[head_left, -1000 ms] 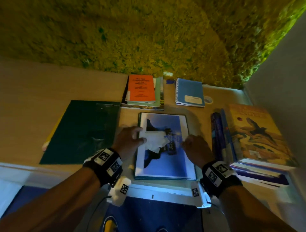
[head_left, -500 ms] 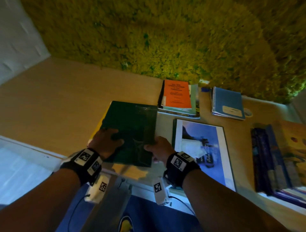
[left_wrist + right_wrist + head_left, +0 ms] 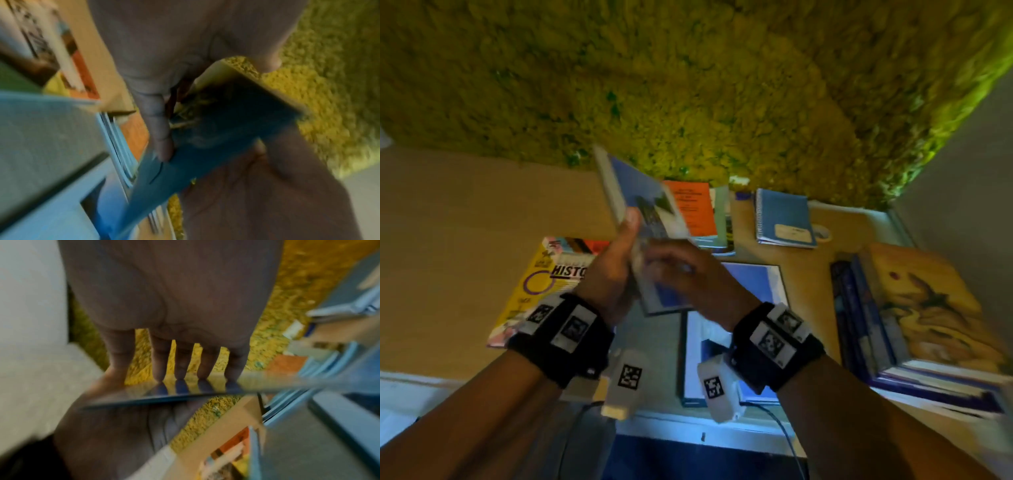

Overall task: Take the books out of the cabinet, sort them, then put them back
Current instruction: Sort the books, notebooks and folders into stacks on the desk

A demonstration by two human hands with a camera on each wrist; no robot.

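Note:
A thin blue-covered book [image 3: 640, 192] is raised above the wooden table [image 3: 465, 212], tilted steeply with its top edge away from me. My left hand [image 3: 616, 263] grips its left edge, thumb on the front; in the left wrist view one finger [image 3: 161, 138] lies along the dark blue cover [image 3: 226, 129]. My right hand [image 3: 685, 274] is on the lower part of the book. In the right wrist view its straight fingers [image 3: 180, 366] press their tips on the glossy cover [image 3: 164, 394].
On the table lie a yellow history book [image 3: 541, 274] at left, a large blue photo book [image 3: 753, 284] under my hands, an orange-topped stack [image 3: 691, 209], a blue spiral notebook [image 3: 784, 219] and a tall stack [image 3: 921, 301] at right. A moss wall [image 3: 688, 85] stands behind.
Both hands went from the blue photo book to the dark book at the left. They have lifted it and tilted it up, uncovering the yellow history book beneath.

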